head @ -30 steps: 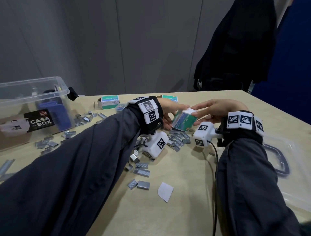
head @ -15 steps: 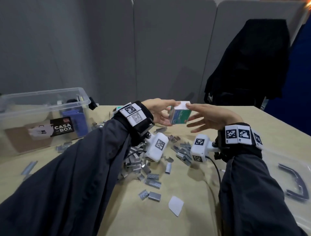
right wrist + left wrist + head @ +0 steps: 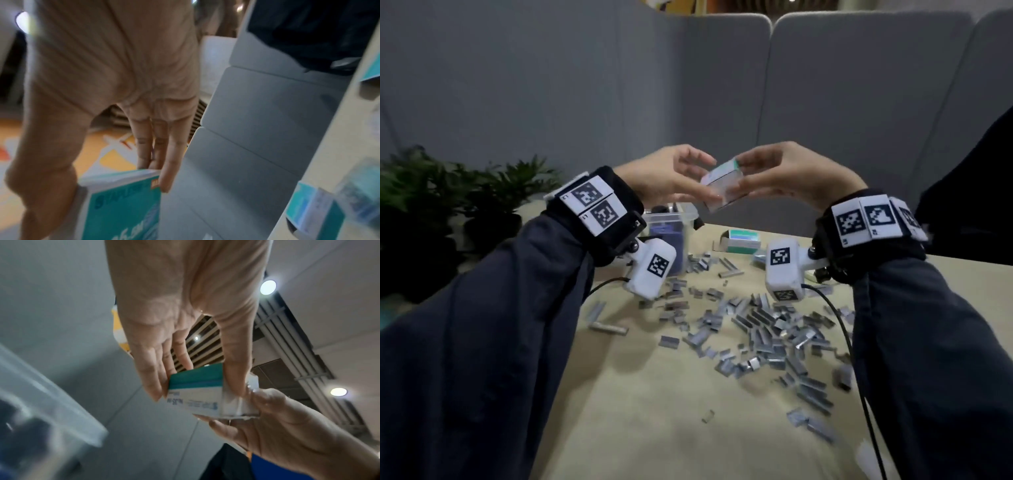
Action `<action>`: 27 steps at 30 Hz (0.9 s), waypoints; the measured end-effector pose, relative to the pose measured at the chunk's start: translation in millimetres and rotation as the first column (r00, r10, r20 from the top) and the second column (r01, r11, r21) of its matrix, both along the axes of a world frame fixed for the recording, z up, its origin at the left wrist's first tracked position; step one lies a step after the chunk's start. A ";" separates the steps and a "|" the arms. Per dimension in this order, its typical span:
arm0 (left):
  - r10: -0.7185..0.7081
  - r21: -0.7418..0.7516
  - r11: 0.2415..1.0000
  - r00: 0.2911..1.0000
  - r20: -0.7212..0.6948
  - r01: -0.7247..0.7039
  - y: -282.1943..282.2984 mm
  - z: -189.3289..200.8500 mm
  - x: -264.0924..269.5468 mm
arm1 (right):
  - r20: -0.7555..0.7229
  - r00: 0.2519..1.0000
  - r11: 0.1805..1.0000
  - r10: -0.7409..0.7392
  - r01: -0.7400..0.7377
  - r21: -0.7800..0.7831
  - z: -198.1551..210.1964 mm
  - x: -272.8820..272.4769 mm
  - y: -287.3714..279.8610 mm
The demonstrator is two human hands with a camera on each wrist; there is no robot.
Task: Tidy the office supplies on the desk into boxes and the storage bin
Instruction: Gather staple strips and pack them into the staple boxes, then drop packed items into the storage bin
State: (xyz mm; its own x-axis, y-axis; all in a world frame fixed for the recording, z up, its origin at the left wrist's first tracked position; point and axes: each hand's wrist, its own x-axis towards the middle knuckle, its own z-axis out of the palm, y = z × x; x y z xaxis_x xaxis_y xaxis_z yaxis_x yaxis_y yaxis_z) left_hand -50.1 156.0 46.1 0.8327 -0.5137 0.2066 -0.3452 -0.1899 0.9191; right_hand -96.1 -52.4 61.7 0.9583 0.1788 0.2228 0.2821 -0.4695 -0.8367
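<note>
Small staple box (image 3: 725, 185) was held up between both hands, well above the loose staples (image 3: 763, 329) scattered below the wrists. Left hand (image 3: 671, 174) pinched one end, thumb against fingers; right hand (image 3: 787, 178) pinched the opposite end. Probable reason: lifted clear to work its end flap. Second box (image 3: 743, 241) lay on the desk beyond the hands.

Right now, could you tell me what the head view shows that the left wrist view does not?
Only the head view shows the loose staples scattered on the desk and a second box lying there. Only the left wrist view shows ceiling lights. Both show the left hand and right hand holding the staple box between them.
</note>
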 end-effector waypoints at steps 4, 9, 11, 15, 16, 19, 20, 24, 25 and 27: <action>0.188 0.018 0.980 0.951 0.246 -0.199 46.5 0.8 10.3 | -0.104 0.989 0.993 0.108 -0.113 -0.040 13.0 30.5 48.0; 0.345 -0.063 0.934 0.843 0.414 -0.351 89.7 -4.7 20.6 | -0.275 0.925 0.965 0.263 -0.246 0.095 29.2 55.8 95.8; 0.370 -0.075 0.921 0.798 0.476 -0.383 103.7 -5.6 21.9 | -0.306 0.909 0.959 0.284 -0.269 0.093 28.0 66.4 113.0; 0.426 -0.146 0.901 0.770 0.475 -0.409 127.8 -11.8 29.2 | -0.264 0.916 0.952 0.303 -0.279 0.124 18.1 84.8 141.6; 0.431 -0.153 0.899 0.774 0.464 -0.410 131.8 -14.5 32.2 | -0.244 0.924 0.954 0.295 -0.273 0.121 17.1 89.1 147.1; 0.444 -0.068 0.879 0.757 0.479 -0.473 140.1 -20.3 43.2 | -0.219 0.942 0.967 0.256 -0.254 0.036 18.4 102.2 162.2; 0.441 -0.019 0.867 0.751 0.491 -0.498 142.1 -21.8 47.1 | -0.225 0.943 0.967 0.246 -0.254 -0.009 18.4 106.7 166.9; 0.464 0.143 0.808 0.767 0.444 -0.572 152.3 -33.9 64.2 | -0.237 0.951 0.929 0.199 -0.260 -0.265 19.6 123.8 180.9; 0.465 0.199 0.792 0.782 0.416 -0.577 154.9 -38.7 68.8 | -0.215 0.958 0.896 0.187 -0.257 -0.364 21.5 127.9 183.9; 0.458 0.310 0.757 0.806 0.375 -0.575 157.3 -47.2 76.2 | -0.171 0.967 0.776 0.188 -0.253 -0.577 25.8 137.8 190.4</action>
State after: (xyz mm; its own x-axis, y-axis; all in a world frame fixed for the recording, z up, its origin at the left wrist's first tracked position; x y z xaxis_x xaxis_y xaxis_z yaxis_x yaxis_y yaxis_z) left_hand 26.1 313.3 -1.1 0.9369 -0.1038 0.3337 -0.2998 -0.7297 0.6146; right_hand 41.7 137.9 87.6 0.8870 0.4531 -0.0890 0.3714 -0.8146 -0.4454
